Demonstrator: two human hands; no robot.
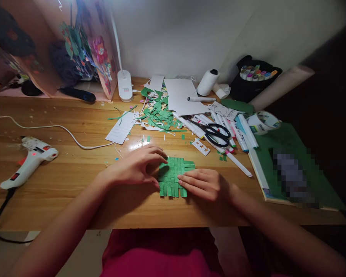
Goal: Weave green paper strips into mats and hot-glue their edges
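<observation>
A small mat of woven green paper strips (173, 173) lies on the wooden desk in front of me, with loose strip ends along its bottom and right edges. My left hand (140, 163) arches over the mat's left side, its thumb at the lower left edge and its fingertips at the upper left corner, gripping that side. From the right, my right hand (203, 184) holds the mat down, fingers together and fingertips on the weave. Part of the right edge is hidden under those fingers.
Green paper scraps (161, 111), black-handled scissors (216, 132) and several markers (239, 163) lie behind the mat. To the left is a white glue gun (31, 159) with a cord. At right, a tape roll (263, 122) stands near a green board (294, 146) bearing a blurred object.
</observation>
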